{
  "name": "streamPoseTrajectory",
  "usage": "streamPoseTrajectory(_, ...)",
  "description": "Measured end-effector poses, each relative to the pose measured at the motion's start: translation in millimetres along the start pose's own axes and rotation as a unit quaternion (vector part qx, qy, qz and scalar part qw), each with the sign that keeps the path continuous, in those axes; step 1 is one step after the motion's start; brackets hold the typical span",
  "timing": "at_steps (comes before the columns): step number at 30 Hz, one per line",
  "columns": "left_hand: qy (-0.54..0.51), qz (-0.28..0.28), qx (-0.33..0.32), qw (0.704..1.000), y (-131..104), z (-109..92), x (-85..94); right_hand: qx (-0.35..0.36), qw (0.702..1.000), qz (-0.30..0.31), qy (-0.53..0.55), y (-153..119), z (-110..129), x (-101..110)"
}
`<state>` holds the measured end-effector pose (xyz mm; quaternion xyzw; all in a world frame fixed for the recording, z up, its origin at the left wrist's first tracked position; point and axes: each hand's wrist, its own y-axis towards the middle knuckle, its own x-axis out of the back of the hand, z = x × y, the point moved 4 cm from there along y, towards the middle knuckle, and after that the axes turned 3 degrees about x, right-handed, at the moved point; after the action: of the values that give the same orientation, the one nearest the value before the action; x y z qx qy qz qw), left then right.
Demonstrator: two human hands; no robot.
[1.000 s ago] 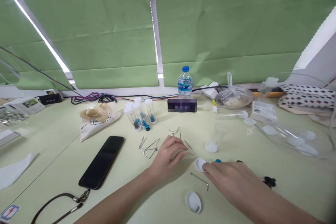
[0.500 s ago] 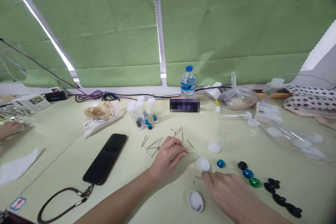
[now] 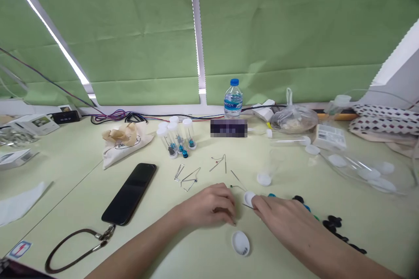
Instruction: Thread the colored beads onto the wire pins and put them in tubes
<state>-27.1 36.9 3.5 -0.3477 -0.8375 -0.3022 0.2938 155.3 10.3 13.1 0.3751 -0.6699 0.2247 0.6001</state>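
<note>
My left hand [image 3: 211, 205] is low over the table, thumb and fingertips pinched around a small bead [image 3: 234, 224], which is mostly hidden. In my right hand [image 3: 281, 216] a thin metal rod [image 3: 248, 206] is held between thumb and finger, its tip pointing left. Beyond that hand sits a white cap [image 3: 249, 198], partly covered by the fingers. A second white cap [image 3: 240, 243] lies nearer me with small metal pieces inside. Just past my left fingers lies a thin wire with a dark end [image 3: 231, 186].
Bent metal rods [image 3: 188, 178] lie left of centre, near several capped clear tubes [image 3: 175, 139]. A black phone [image 3: 129, 194] with a strap is at left. Black knob-like pieces [image 3: 334, 222] lie at right, partly behind my right arm. A water bottle [image 3: 233, 100] stands at the back.
My left hand has let go of the dark-ended wire and come nearer me, onto the small bead. My right hand has moved slightly forward with the rod, covering the blue and green pieces more.
</note>
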Motion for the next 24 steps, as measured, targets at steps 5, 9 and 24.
streamPoseTrajectory(5, 0.016, 0.019, -0.017, 1.000, 0.4, 0.0, -13.3, -0.012, 1.000, -0.002, 0.023, -0.3, -1.7, 3.1)
streamPoseTrajectory(9, 0.037, 0.020, -0.039, 0.998, 2.8, -6.2, -15.7, -0.012, 0.997, -0.029, 0.064, 0.2, 2.1, -1.8)
streamPoseTrajectory(24, 0.031, -0.036, 0.063, 0.997, 3.7, 3.6, -12.1, -0.124, 0.872, -0.071, 0.468, 2.4, 17.2, -13.0)
